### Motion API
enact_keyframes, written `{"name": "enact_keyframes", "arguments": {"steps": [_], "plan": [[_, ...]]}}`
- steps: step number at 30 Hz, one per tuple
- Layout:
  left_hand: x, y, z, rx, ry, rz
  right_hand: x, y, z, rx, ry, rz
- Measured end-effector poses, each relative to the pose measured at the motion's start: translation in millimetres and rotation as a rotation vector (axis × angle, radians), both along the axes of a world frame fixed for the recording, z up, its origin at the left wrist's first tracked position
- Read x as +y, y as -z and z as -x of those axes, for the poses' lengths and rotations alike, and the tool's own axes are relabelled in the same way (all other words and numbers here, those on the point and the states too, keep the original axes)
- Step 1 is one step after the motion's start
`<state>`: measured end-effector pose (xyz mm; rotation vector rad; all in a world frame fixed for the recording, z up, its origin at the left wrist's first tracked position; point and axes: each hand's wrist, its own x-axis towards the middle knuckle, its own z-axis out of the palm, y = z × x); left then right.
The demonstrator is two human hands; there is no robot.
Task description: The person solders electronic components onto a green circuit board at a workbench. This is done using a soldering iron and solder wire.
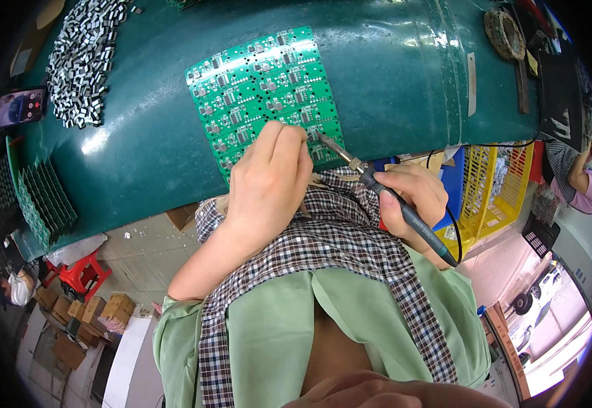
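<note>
Soldering iron (404, 211), dark-handled, gripped pen-fashion in the right hand (411, 200), its metal tip touching the near edge of the green circuit-board panel (262, 88). Left hand (268, 180) rests on that same edge, fingers pressed together; anything pinched there is hidden. Panel lies flat on the green table (377, 81). Beyond, at far left, a heap of small grey components (81, 61); at far right, a yellow crate (493, 187).

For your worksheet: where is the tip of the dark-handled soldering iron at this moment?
In the head view, the dark-handled soldering iron is in the right hand; its tip meets the lower right edge of the green panel of circuit boards, beside the left hand.
</note>
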<state>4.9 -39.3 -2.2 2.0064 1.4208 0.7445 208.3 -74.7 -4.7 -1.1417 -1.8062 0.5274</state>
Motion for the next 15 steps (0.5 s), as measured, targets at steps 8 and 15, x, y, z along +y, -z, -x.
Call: {"name": "enact_keyframes", "arguments": {"steps": [8,15], "plan": [[-2,1,-1,0.088,0.029,-0.024,-8,-1,1,-0.026,-0.02,0.002],[-13,-2,9,0.009,-0.007,0.045,-17,4,-10,0.081,0.016,-0.079]]}}
